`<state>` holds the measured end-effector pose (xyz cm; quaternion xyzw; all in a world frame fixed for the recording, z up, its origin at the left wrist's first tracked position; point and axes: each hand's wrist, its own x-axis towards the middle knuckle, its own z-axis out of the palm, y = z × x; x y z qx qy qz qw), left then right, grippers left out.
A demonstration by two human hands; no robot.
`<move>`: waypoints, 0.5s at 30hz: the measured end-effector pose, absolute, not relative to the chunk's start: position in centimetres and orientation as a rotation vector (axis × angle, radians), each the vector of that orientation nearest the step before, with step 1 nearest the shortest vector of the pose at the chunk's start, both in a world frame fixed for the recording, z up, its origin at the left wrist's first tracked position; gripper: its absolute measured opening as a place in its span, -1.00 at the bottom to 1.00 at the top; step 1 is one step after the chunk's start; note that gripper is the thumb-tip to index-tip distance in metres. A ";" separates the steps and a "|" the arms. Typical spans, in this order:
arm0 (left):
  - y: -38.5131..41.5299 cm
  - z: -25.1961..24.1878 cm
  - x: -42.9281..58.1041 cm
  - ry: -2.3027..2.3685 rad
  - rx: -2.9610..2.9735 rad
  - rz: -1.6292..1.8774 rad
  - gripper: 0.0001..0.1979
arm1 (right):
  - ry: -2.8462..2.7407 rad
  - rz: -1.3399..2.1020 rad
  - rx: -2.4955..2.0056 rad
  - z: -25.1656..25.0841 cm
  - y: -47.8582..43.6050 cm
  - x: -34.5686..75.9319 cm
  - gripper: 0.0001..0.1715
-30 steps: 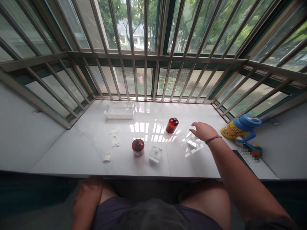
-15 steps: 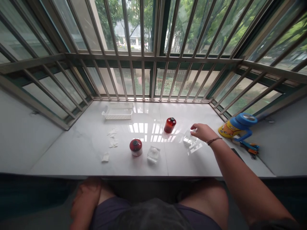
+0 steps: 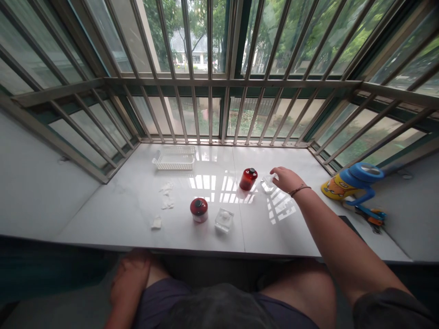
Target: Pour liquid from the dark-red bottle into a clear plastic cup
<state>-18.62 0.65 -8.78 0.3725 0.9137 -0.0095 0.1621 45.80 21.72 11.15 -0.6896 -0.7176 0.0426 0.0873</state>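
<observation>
A small clear glass bottle (image 3: pixel 268 183), its long axis hardly readable through the glare, is cupped by the narrowly curled right hand (image 3: pixel 287 179) just beside a red bottle (image 3: pixel 248 179), with open surface (image 3: pixel 274 237) left toward the near edge.

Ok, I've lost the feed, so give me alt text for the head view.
The person's right hand touches a small clear glass container on a glossy white counter. Nearby stand a red bottle, a red-topped jar and a clear glass jar, with a white plastic basket toward the barred windows.
</observation>
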 end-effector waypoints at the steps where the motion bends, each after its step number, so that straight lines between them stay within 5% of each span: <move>1: 0.6 -8.5 -18.5 2.604 1.071 -0.025 0.19 | -2.124 0.109 -2.024 11.2 21.0 45.1 -0.68; 7: 0.7 -8.9 -18.7 2.616 1.095 0.000 0.20 | -2.219 0.263 -1.660 9.1 13.5 36.1 -0.70; 11: 0.7 -9.1 -18.7 2.629 1.105 -0.045 0.21 | -2.186 0.450 -1.428 5.7 9.9 29.5 -0.39; 15: 0.3 -7.9 -17.5 2.629 1.228 -0.099 0.09 | -2.097 0.436 -1.497 3.8 9.0 26.2 -0.58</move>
